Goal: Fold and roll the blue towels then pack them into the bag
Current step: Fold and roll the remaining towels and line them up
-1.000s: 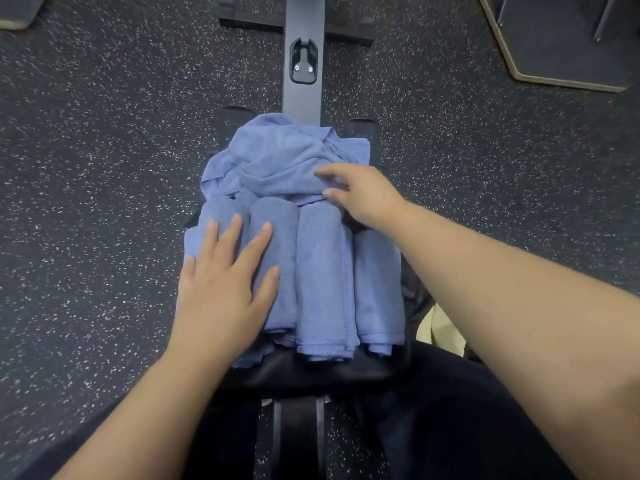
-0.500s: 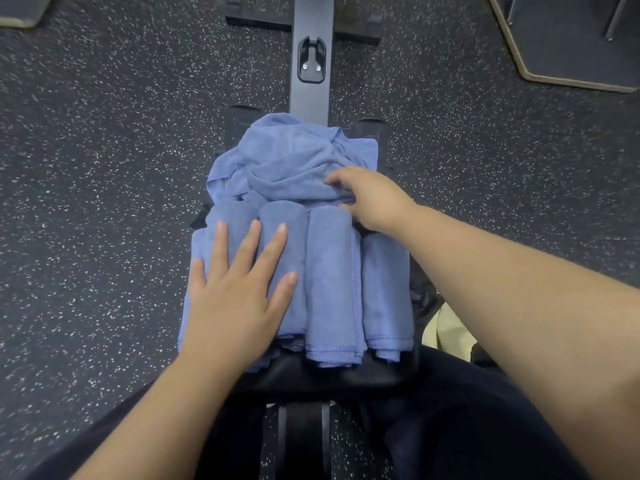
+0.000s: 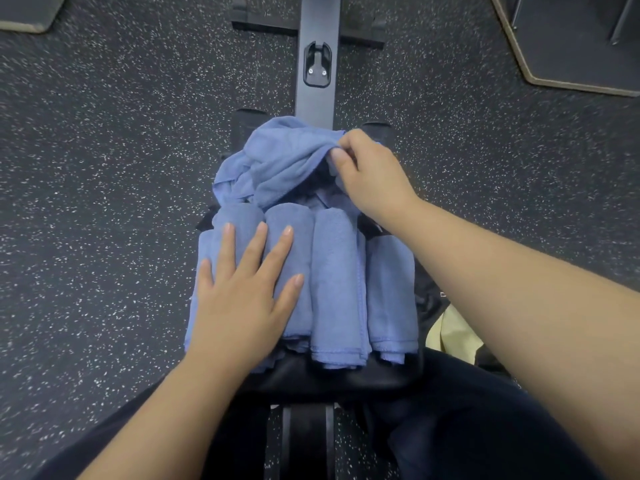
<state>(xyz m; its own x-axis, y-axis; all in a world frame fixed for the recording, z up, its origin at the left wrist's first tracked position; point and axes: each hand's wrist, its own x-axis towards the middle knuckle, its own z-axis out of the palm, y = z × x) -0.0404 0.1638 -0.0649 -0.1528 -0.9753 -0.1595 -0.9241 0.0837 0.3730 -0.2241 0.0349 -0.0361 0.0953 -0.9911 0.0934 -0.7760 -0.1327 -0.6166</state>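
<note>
Several rolled blue towels (image 3: 337, 285) lie side by side on a black padded bench seat (image 3: 332, 379). My left hand (image 3: 242, 296) rests flat with fingers spread on the left rolls. Behind the rolls sits a crumpled pile of loose blue towels (image 3: 277, 164). My right hand (image 3: 367, 171) pinches an edge of the top loose towel and lifts it slightly off the pile. A pale yellow bag (image 3: 453, 334) shows partly beside the bench under my right forearm.
The bench's dark metal rail (image 3: 317, 53) runs away from me over speckled black rubber flooring (image 3: 104, 168). Edged mats lie at the far right (image 3: 571, 39) and far left (image 3: 27, 12) corners. My dark trouser legs (image 3: 467, 427) straddle the bench.
My right hand moved from lying on the loose pile to its far edge and closed on the top towel, raising it. The left hand stays on the rolls.
</note>
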